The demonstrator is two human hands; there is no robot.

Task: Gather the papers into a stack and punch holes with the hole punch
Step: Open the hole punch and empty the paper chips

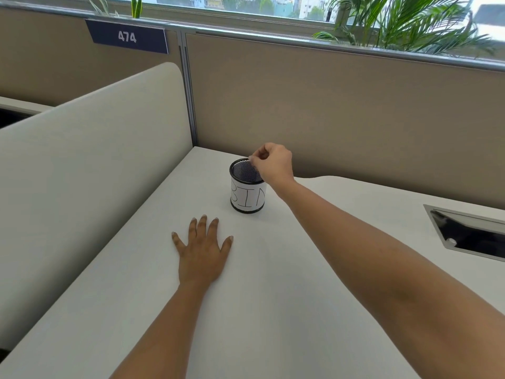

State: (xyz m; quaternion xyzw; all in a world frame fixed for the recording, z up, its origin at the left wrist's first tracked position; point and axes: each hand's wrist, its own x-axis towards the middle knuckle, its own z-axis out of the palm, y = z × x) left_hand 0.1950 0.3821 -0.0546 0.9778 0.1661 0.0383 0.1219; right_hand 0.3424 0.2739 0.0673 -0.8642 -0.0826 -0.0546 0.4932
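Your left hand (202,250) lies flat on the white desk (287,310), palm down and fingers straight and spread, holding nothing; it sits near the black mesh cup (247,175), on the side of the cup towards you and a little to its left. Your right hand (273,162) reaches in from the right and hangs over the cup's far rim, its fingers curled and the thumb and forefinger tips (252,159) drawn together just at that rim. You cannot tell from here whether they pinch the rim, something small, or nothing at all. The cup stands upright on the desk, with a white label (247,199) wrapped round its wall and hand-lettered "BIN". Where the papers and the hole punch lie, this view does not tell. Left of the cup a pale rounded divider (95,165) runs along the desk edge; behind the cup rises a beige partition (341,110). Well to the cup's right a dark cable opening (470,235) with a metal frame is set into the desk. Above and left of the cup, a dark plate (127,36) on the partition reads "474", and a palm plant (410,20) shows beyond the partition to the right.
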